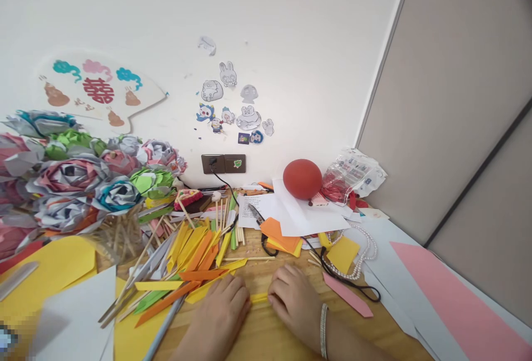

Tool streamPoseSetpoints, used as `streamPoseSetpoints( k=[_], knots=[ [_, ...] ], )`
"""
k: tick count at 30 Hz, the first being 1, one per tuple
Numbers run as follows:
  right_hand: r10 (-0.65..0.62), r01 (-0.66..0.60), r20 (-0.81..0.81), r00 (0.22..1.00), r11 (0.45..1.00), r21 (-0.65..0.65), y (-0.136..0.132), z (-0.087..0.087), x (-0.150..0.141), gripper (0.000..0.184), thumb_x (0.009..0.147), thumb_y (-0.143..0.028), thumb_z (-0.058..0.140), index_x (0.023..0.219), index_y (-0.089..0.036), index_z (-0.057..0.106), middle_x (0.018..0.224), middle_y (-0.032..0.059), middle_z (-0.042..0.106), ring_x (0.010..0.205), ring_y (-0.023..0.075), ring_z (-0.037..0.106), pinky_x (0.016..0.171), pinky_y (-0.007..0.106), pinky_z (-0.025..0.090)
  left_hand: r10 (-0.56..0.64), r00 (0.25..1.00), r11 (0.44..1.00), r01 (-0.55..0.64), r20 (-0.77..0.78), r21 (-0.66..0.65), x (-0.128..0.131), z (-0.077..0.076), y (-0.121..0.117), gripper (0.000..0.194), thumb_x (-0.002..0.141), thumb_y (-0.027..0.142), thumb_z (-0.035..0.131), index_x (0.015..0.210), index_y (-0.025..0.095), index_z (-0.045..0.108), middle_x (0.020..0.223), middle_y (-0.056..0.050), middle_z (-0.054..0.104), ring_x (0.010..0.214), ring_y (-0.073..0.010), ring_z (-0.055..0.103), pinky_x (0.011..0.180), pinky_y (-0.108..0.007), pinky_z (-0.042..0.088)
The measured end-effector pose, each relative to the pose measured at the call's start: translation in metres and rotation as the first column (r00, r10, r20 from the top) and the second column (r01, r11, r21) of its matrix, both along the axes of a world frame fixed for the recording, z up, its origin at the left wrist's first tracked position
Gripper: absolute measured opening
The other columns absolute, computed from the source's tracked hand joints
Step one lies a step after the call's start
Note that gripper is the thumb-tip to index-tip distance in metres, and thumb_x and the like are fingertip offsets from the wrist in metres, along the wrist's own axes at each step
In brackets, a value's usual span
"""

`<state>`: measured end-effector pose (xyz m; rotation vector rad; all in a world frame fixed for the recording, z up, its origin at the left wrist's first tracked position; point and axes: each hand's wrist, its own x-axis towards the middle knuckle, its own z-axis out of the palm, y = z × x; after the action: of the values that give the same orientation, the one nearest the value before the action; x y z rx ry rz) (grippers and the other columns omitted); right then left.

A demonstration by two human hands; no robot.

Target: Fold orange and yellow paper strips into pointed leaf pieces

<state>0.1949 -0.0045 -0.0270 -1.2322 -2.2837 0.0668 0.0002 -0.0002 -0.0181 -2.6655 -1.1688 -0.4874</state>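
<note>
While both hands work close together over the near middle of the tabletop (241, 344), a narrow yellow strip (260, 298) runs between them, flat and short. Left hand (224, 306): grip pinching the strip's left end, fingers curled, tips partly hidden. Right hand (294, 297): grip pinching the right end, thumb toward the strip; silvery bracelet (323, 328) on that wrist. Strip is on or just above the wood, can't tell which.

Just left of the left hand, a loose pile of folded strips (197, 250), yellow and orange mostly, some green and grey, mixed with wooden sticks. Grey rod (163, 330) slants toward the near edge. Pink strip (348, 295) lies alone, right of the right hand. Beyond the hands: orange paper (280, 232) partly over scissors (256, 215), yellow square (343, 254), bead necklace (372, 247).

Left side of the tabletop: paper flowers (75, 178) bunched toward the far left corner, white sheet (75, 316) over yellow paper near the near left corner. Far edge, right of middle: red balloon (302, 179) on white paper, plastic packets (355, 175) beside it. Right edge: long pink sheet (453, 294) on white sheets. Wall behind: cartoon stickers (248, 118) above a dark socket (213, 163).
</note>
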Motion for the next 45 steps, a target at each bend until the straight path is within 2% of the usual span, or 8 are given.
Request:
streamPoseSetpoints(
  k=[8,16,22,28,32,35,40,45],
  knots=[
    [-0.151,0.122,-0.12,0.981,0.967,-0.223,0.004,0.0,-0.001,0.011,0.076,-0.015,0.068,0.078,-0.017,0.058,0.086,0.0009,0.057,0.086,0.0185,0.049,0.076,0.03,0.036,0.216,0.966,0.938,-0.164,0.145,-0.304,0.003,0.003,-0.003,0.012,0.086,0.017,0.047,0.081,0.019,0.058,0.082,-0.004,0.061,0.079,-0.0222,0.057,0.073,-0.036,0.044],
    [-0.07,0.015,-0.145,0.987,0.937,-0.348,0.002,0.008,0.008,0.031,0.057,-0.025,0.085,0.076,-0.018,0.062,0.087,-0.0011,0.055,0.09,0.0179,0.048,0.079,0.028,0.035,0.165,0.964,0.915,-0.07,0.21,-0.396,-0.005,-0.004,0.001,0.006,0.082,0.02,0.054,0.077,0.02,0.057,0.083,-0.002,0.059,0.079,-0.0203,0.054,0.074,-0.033,0.042],
    [0.053,-0.127,-0.225,0.973,0.935,-0.331,-0.001,0.015,0.008,0.022,0.063,-0.01,0.079,0.073,-0.017,0.061,0.085,-0.0015,0.059,0.087,0.0156,0.052,0.078,0.025,0.036,0.122,0.97,0.89,-0.014,0.209,-0.455,-0.006,-0.004,-0.006,0.006,0.077,0.015,0.056,0.077,0.02,0.056,0.081,0.0,0.059,0.077,-0.0182,0.054,0.071,-0.028,0.042],
    [0.139,-0.202,-0.25,0.958,0.948,-0.247,-0.003,0.009,0.005,0.023,0.064,-0.003,0.073,0.08,-0.017,0.064,0.077,-0.0016,0.06,0.078,0.0147,0.053,0.071,0.022,0.039,0.04,0.964,0.94,0.053,0.264,-0.337,-0.003,-0.004,-0.01,0.011,0.082,0.017,0.052,0.088,0.022,0.06,0.089,-0.002,0.062,0.083,-0.0195,0.057,0.076,-0.029,0.043],
    [0.142,-0.199,-0.253,0.957,0.955,-0.218,-0.002,0.006,0.005,0.025,0.067,-0.008,0.072,0.089,-0.016,0.066,0.079,0.0013,0.063,0.077,0.0156,0.055,0.07,0.023,0.041,0.001,0.974,0.947,0.071,0.225,-0.313,-0.002,-0.002,-0.009,0.019,0.087,0.021,0.046,0.073,0.02,0.059,0.079,-0.002,0.061,0.075,-0.0182,0.056,0.069,-0.026,0.042],
    [0.169,-0.215,-0.228,0.959,0.958,-0.191,-0.001,0.005,0.006,0.009,0.077,-0.015,0.066,0.086,-0.017,0.068,0.078,0.0028,0.066,0.076,0.0161,0.057,0.069,0.024,0.042,0.019,0.98,0.943,0.047,0.196,-0.329,-0.002,0.003,-0.009,0.021,0.088,0.023,0.046,0.071,0.02,0.057,0.076,-0.002,0.061,0.073,-0.0177,0.056,0.067,-0.025,0.041],
    [0.206,-0.256,-0.266,0.942,0.951,-0.171,-0.001,0.007,0.009,0.02,0.087,-0.028,0.056,0.076,-0.018,0.07,0.069,0.0027,0.068,0.066,0.0146,0.06,0.064,0.023,0.044,0.139,0.98,0.879,-0.054,0.146,-0.474,-0.004,0.014,-0.013,0.022,0.086,0.026,0.047,0.067,0.02,0.053,0.073,0.0,0.062,0.071,-0.0166,0.056,0.065,-0.023,0.038],
    [0.21,-0.286,-0.317,0.925,0.933,-0.216,-0.002,0.005,0.015,0.03,0.089,-0.037,0.051,0.08,-0.017,0.071,0.073,0.0041,0.071,0.068,0.0146,0.064,0.066,0.021,0.045,0.144,0.978,0.785,-0.022,0.148,-0.619,-0.006,0.024,-0.013,0.021,0.085,0.024,0.044,0.066,0.02,0.052,0.072,0.002,0.061,0.068,-0.013,0.055,0.062,-0.018,0.037]
  ],
)
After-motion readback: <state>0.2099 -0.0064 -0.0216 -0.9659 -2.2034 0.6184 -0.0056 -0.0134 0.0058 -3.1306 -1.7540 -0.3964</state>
